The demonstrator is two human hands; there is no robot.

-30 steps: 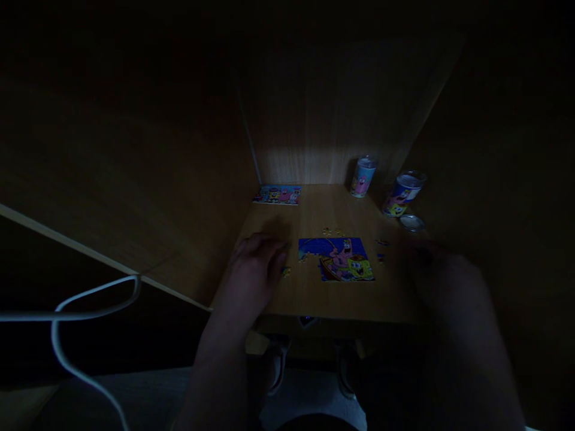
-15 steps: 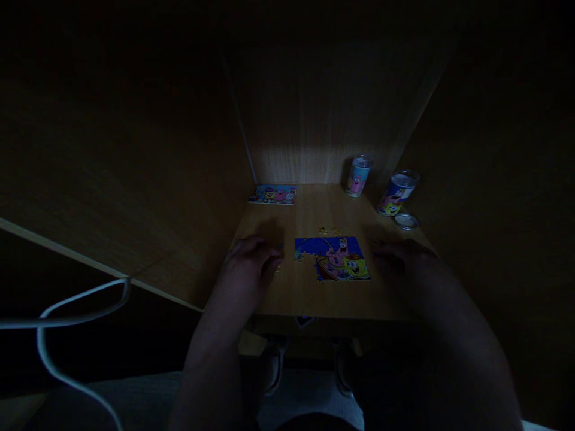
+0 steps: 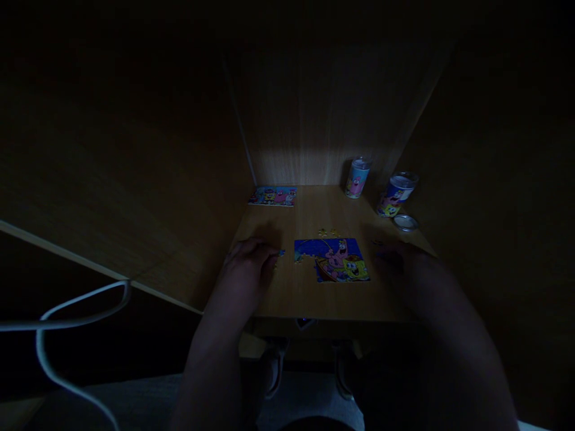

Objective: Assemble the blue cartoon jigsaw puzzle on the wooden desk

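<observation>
Reaches in from the near left with the left hand (image 3: pixel 247 257) palm down, bringing the fingertips to a small blue piece (image 3: pixel 282 253) left of the partly built puzzle (image 3: pixel 341 260) on the wooden tabletop (image 3: pixel 309 299) (cannot tell whether clamped on it). Angles in from the near right with the right hand (image 3: pixel 406 263), curled just beside the puzzle's right edge, near a loose dark piece (image 3: pixel 377 242), with fingers too shadowed to tell apart or together.

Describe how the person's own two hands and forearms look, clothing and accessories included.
The ungloved left hand and ungloved right hand show no discernible ring. The bare left forearm and bare right forearm narrow toward the wrists, with no sleeve, watch or bracelet visible. Dim light hides finer markings, especially on the shadowed right side.
</observation>
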